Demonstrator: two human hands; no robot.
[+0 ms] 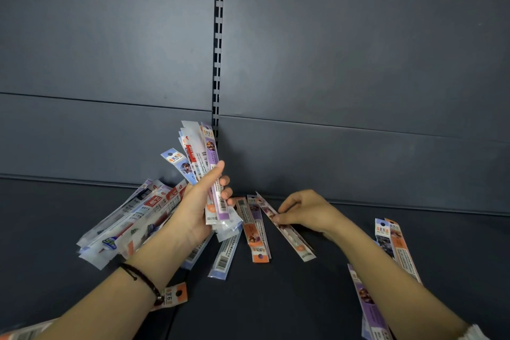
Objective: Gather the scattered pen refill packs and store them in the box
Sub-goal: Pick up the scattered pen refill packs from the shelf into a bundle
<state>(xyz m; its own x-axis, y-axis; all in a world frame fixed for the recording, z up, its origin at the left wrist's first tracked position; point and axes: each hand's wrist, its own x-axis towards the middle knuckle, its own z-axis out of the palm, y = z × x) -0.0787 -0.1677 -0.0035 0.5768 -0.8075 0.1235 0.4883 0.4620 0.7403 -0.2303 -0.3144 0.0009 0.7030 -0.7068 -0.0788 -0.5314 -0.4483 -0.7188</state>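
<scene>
My left hand (201, 201) is closed around an upright bundle of refill packs (200, 152), long thin plastic sleeves in white, purple and blue. My right hand (306, 211) pinches one pack (292, 240) that lies slanted on the dark shelf, its far end lifted a little. Two orange and purple packs (255, 232) lie just left of it. A heap of packs (129, 218) sits under and left of my left forearm. More packs (394, 243) lie at the right beside my right forearm, and a purple one (367, 303) lies under it. No box is in view.
The shelf floor (276, 298) is dark grey metal, with a back wall (331, 63) and a slotted upright (218, 36) close behind the packs. A pack with a barcode (225, 257) lies near the middle. Another pack's end (172, 297) shows beneath my left wrist.
</scene>
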